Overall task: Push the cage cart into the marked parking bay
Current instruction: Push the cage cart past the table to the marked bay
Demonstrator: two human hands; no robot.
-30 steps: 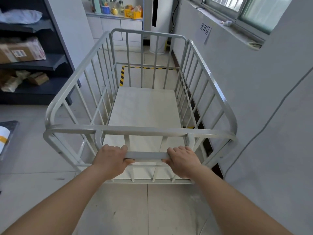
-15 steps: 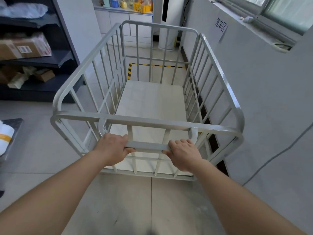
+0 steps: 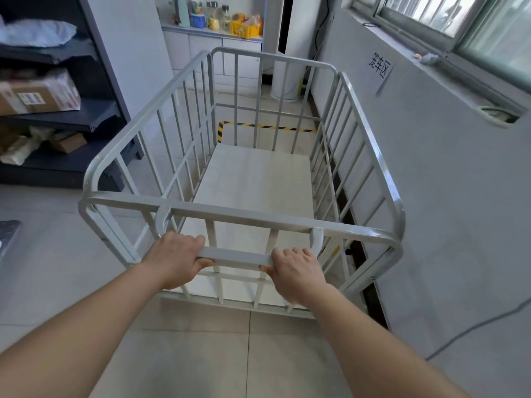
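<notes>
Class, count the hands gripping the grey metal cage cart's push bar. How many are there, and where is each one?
2. The left hand wraps the left end of the flat grey push bar on the cage cart; the right hand wraps its right end.

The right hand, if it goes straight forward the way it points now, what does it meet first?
The right hand is wrapped on the handle bar; straight ahead it would probably meet the cage cart's near vertical bars first, though depth is unclear.

Glossy grey painted metal on the cage cart [image 3: 382, 168]; smooth pale deck [image 3: 255, 182], possibly board; floor tiles [image 3: 186, 354] matt.
</notes>
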